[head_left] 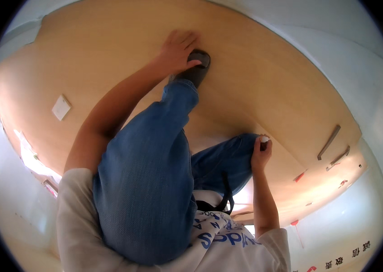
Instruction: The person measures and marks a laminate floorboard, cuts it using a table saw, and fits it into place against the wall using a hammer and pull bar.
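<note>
My left hand (178,51) reaches past my raised leg in blue jeans (146,181). Its fingers are spread on or close over the tan wood-look surface, somewhat smeared. The thumb lies against the dark shoe (198,60) on my foot. On the right, beside my other bent knee (232,156), my right hand (260,159) is closed around a small dark item with a white part (264,139) on top. Most of that item is hidden by my fingers, and its kind cannot be made out.
The tan wood-look surface (110,50) stretches around my legs. A white rectangular plate (62,107) is on it at the left. Two bar handles, one a dark bar (329,142), are at the right. A black strap (227,195) lies at my waist. Pale walls (336,59) border the surface.
</note>
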`<state>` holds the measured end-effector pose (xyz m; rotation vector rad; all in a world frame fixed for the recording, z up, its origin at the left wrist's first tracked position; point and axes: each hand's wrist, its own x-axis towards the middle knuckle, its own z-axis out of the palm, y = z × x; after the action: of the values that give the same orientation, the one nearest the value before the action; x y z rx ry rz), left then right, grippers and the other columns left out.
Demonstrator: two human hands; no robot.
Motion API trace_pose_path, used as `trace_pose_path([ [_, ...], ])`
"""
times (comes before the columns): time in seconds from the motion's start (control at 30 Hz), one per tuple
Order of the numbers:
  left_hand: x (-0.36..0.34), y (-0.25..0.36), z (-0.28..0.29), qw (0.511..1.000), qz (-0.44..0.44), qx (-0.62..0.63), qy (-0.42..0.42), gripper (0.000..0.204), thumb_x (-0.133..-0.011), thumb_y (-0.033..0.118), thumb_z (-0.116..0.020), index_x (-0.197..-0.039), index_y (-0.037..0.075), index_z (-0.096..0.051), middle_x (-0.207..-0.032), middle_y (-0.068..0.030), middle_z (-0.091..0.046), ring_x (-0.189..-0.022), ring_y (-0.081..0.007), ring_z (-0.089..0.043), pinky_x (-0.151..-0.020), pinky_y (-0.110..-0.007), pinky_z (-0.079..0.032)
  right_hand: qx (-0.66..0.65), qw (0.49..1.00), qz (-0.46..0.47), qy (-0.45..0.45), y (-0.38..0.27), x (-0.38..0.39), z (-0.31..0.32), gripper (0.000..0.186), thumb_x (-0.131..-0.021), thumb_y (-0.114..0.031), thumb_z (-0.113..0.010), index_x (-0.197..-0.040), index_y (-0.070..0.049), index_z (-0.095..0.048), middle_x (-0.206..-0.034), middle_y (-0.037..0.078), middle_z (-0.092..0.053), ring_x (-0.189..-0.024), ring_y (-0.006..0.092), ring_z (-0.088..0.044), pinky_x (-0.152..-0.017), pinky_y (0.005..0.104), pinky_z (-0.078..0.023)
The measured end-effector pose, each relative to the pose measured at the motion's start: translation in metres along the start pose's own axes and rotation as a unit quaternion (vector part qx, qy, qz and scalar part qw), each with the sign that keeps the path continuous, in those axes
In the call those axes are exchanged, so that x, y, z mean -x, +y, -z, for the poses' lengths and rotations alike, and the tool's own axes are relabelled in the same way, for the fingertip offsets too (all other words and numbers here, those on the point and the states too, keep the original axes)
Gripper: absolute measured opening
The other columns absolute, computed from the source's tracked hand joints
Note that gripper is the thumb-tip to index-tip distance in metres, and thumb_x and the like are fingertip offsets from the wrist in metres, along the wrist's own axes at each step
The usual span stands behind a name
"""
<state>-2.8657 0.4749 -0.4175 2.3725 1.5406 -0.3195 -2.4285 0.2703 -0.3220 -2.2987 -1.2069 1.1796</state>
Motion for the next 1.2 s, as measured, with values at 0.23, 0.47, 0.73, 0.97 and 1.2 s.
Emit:
trace_pose_path([
  [0.23, -0.012, -0.002, -0.009, 0.997, -0.063, -0.009, 0.054, 0.076, -0.101, 0.063, -0.046, -0.156, 0.011, -0.043, -0.164, -0.0054, -0.040, -0.154, -0.0195, -0.032, -0.126, -0.051, -0.019, -0.003, 1.000, -0.020, -0.005, -0.010, -0.001, -0.003, 0.029, -0.101, -0.015, -0.069, -0.124, 0.001, -0.062, -0.111, 0.010, -0.072, -0.101, 0.0157, -0.068, -0.090, 0.0299, -0.054],
  [0.47, -0.008, 0.013, -0.007, 0.998, -0.052, 0.028, 0.031, 0.080, -0.102, 0.063, -0.043, -0.158, 0.006, -0.038, -0.166, -0.0100, -0.037, -0.156, -0.0229, -0.028, -0.127, -0.052, -0.016, -0.003, 1.000, 0.005, 0.006, 0.008, -0.003, -0.005, 0.028, -0.101, -0.014, -0.068, -0.122, 0.002, -0.062, -0.108, 0.009, -0.072, -0.097, 0.0149, -0.068, -0.087, 0.0295, -0.054],
  [0.73, 0.000, 0.028, -0.010, 0.999, 0.014, 0.050, 0.014, 0.085, -0.101, 0.066, -0.042, -0.159, 0.005, -0.034, -0.168, -0.0123, -0.031, -0.156, -0.0265, -0.027, -0.126, -0.055, -0.016, 0.006, 1.000, 0.007, -0.003, 0.006, -0.002, 0.003, 0.029, -0.100, -0.016, -0.069, -0.123, 0.001, -0.063, -0.108, 0.009, -0.073, -0.099, 0.0150, -0.069, -0.088, 0.0297, -0.054],
  [0.97, -0.012, 0.032, -0.008, 0.999, -0.002, -0.044, 0.008, 0.086, -0.101, 0.069, -0.040, -0.160, 0.008, -0.035, -0.169, -0.0102, -0.030, -0.156, -0.0234, -0.027, -0.125, -0.055, -0.017, 0.035, 0.999, 0.027, -0.011, 0.002, -0.006, 0.000, 0.028, -0.099, -0.017, -0.070, -0.121, 0.000, -0.064, -0.105, 0.009, -0.072, -0.095, 0.0140, -0.068, -0.085, 0.0290, -0.053],
  [1.2, -0.009, 0.025, 0.002, 0.998, -0.044, -0.021, -0.043, 0.088, -0.100, 0.070, -0.038, -0.161, 0.008, -0.032, -0.170, -0.0086, -0.028, -0.157, -0.0234, -0.024, -0.126, -0.056, -0.015, 0.065, 0.997, 0.035, -0.007, 0.014, -0.007, -0.003, 0.024, -0.099, -0.018, -0.070, -0.115, -0.001, -0.064, -0.096, 0.007, -0.071, -0.087, 0.0125, -0.066, -0.079, 0.0295, -0.054],
])
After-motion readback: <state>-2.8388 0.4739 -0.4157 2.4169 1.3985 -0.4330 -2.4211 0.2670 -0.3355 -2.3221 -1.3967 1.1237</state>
